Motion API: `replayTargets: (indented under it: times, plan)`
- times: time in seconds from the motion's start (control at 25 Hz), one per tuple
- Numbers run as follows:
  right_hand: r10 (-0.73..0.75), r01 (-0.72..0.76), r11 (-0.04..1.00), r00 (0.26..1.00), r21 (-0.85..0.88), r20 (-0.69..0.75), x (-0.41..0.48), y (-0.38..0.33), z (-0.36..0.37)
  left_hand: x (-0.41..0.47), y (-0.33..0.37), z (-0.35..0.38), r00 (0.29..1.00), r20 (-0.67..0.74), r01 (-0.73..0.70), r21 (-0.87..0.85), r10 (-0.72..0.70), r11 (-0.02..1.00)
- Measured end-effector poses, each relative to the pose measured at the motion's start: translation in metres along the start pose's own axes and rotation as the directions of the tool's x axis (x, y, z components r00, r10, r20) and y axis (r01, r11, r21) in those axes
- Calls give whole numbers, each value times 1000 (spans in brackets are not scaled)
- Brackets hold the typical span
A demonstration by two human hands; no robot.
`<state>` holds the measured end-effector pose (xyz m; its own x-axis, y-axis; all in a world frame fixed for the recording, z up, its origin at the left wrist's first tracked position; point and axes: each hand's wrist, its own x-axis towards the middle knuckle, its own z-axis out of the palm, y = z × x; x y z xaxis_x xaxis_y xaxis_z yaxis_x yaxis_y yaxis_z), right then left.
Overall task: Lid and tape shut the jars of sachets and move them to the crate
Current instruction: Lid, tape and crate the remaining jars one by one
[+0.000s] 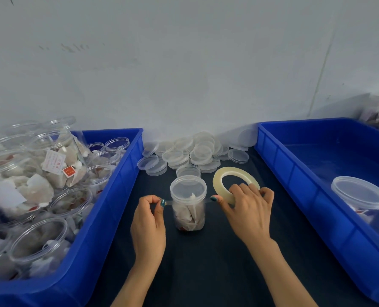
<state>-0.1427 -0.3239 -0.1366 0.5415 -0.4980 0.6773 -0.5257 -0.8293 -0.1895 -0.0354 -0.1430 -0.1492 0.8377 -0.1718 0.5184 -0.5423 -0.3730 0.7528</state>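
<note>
I see the left hand (148, 220) low over the dark table (206, 273), thumb and forefinger pinching the free end of a clear tape strip (168, 203). The right hand (248, 209) grips the tape roll (218, 185), fingers curled through its hole, with the roll tilted up off the table. Between the two hands the jar (188, 216) of sachets stands upright on the table with its lid (188, 188) on. The strip runs taut from hand to hand across the jar's near side, just under the lid; I cannot tell whether it sticks there. On the left, the left crate (109, 196), blue, is heaped with open jars (58, 160) of sachets. On the right, the right crate (294, 173), also blue, holds one lidded jar (359, 193). Beyond the jar, loose lids (193, 151) lie piled between the crates, against the pale wall (184, 74).
</note>
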Motion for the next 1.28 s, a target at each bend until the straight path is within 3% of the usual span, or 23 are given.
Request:
replayTargets:
  times: [0.2,0.56,0.72,0.84,1.08,1.28]
  plan:
    - [24,-25,1000,998,16,55,3,-2,6,19,-4,14,992,105,-50,-121,63,991]
    - [32,-35,998,998,55,60,4,-8,6,15,-3,23,981,193,92,-403,-14,910]
    - [35,-42,998,993,55,110,3,-10,5,-1,6,34,902,429,88,-310,57,947]
    - [17,-30,995,991,100,131,3,-7,5,11,10,38,909,414,74,-247,36,966]
    - [-101,71,980,981,184,163,5,14,-4,25,7,27,901,423,38,-298,96,954]
    - [-6,-18,992,983,129,185,12,14,-16,32,11,17,845,528,135,-370,89,919]
